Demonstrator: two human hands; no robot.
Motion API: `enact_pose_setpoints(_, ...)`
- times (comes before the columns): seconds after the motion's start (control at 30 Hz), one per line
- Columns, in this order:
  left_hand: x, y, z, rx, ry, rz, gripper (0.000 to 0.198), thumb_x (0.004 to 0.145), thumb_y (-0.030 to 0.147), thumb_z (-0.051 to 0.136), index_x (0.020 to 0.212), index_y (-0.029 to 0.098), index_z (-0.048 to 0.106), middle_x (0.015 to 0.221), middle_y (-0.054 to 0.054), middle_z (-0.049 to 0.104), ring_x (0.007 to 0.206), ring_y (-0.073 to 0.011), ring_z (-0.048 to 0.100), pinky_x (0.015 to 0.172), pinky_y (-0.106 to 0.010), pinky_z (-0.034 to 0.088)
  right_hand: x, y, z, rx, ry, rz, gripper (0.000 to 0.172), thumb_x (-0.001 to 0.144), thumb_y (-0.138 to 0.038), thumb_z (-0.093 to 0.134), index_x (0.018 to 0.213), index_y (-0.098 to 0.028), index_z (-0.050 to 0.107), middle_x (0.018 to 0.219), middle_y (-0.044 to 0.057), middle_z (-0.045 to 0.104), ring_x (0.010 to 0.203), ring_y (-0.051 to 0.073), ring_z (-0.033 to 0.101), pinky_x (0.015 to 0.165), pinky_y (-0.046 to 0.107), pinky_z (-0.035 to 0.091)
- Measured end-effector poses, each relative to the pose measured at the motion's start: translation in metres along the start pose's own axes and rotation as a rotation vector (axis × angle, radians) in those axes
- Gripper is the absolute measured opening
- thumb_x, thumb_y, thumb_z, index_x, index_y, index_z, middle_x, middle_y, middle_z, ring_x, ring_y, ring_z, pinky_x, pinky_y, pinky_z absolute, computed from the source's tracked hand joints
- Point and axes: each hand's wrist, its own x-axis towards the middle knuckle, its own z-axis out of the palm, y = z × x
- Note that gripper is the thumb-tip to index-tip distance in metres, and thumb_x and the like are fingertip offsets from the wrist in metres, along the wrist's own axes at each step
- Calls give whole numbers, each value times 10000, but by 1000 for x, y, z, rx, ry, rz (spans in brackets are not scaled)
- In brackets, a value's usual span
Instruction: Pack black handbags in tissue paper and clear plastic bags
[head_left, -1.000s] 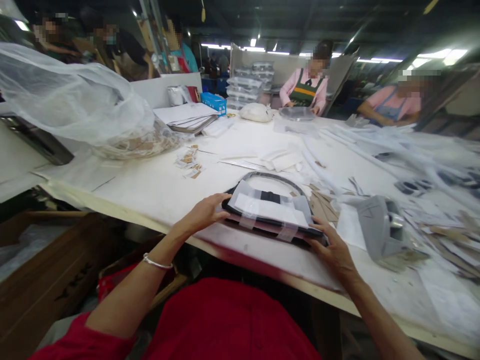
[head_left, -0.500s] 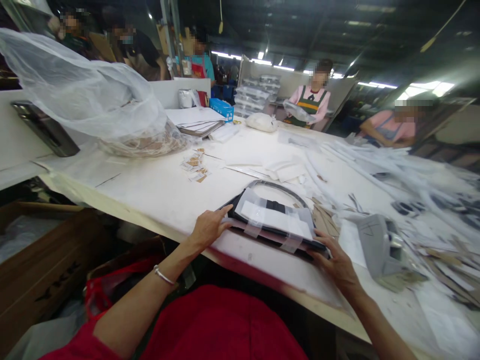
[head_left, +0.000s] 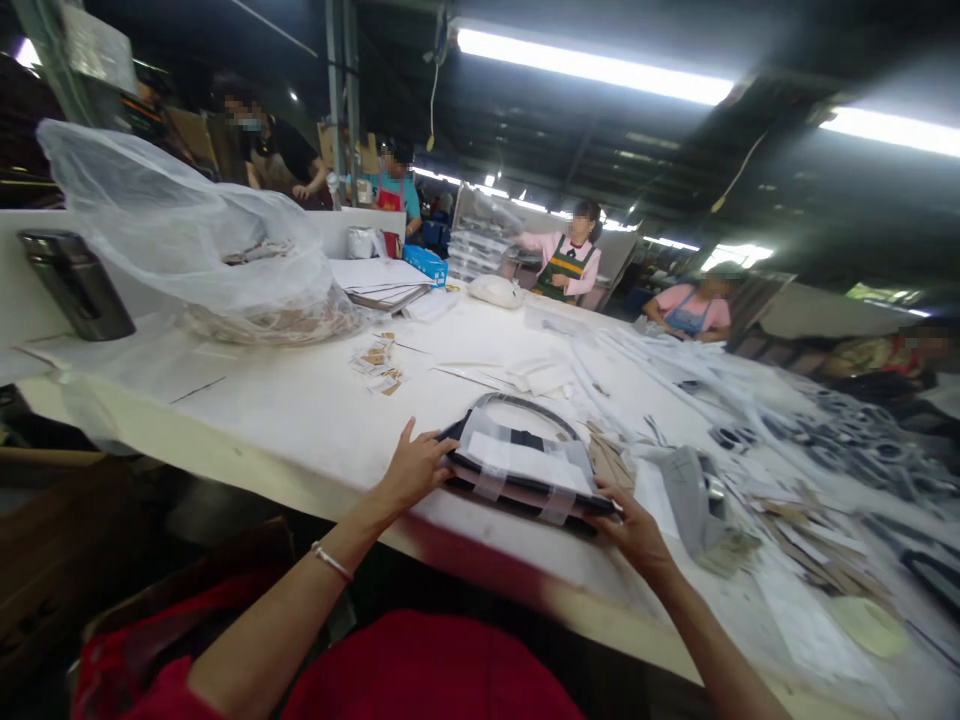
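Note:
A black handbag [head_left: 525, 465] with a curved handle lies near the front edge of the white table [head_left: 300, 420]. White paper and strips of clear tape cover part of it. My left hand [head_left: 415, 465] grips the bag's left end, thumb below and fingers on top. At the right end, my right hand [head_left: 630, 525] holds the bag's corner between thumb and fingers. The handle arches away from me on the far side.
A clear plastic sack [head_left: 262, 290] and a dark flask [head_left: 79, 285] stand at the left. Small tags [head_left: 379, 362] lie mid-table. At the right are a grey tape dispenser [head_left: 694, 500] and cardboard strips [head_left: 817, 540]. Several people are around the table's far side.
The camera view has tilted upward, showing more ceiling lights. The bag stays between both hands; my left index finger is now raised off it. The person in the striped apron has stretched an arm toward the stacked packages.

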Motion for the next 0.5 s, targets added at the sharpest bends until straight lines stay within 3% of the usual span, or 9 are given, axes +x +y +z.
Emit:
enact_pose_setpoints(0.17,-31,3,3,-65,48,26,454,838,120,582,1253,304,585,1138,-21,724,1293,-245,533,1191,-625,97,-17,7,4,-63,28,-76,274,750,-492,734,938,-293,731,1263,74,681,1162,340,641,981,514,527)
enact_pose_setpoints(0.3,-38,11,12,-40,88,-35,457,851,107,578,1281,263,583,1066,-49,738,1307,-257,520,1202,-603,116,-14,15,8,-75,80,-112,301,750,-538,710,919,-290,738,1215,74,708,1098,346,677,942,490,567)
enact_pose_setpoints(0.4,-39,10,12,-49,63,-29,475,889,165,597,1346,279,535,1125,-44,727,1340,-258,488,1200,-612,113,-9,22,6,-88,53,-117,369,746,-573,700,976,-287,738,1247,71,694,1120,345,667,953,476,565)
enact_pose_setpoints(0.5,-39,-6,3,-76,48,18,489,933,279,600,1406,296,475,1265,-47,673,1358,-250,470,1206,-578,149,-9,36,-6,-135,-33,-89,454,753,-575,704,1101,-285,718,1330,62,646,1203,346,615,985,456,549)
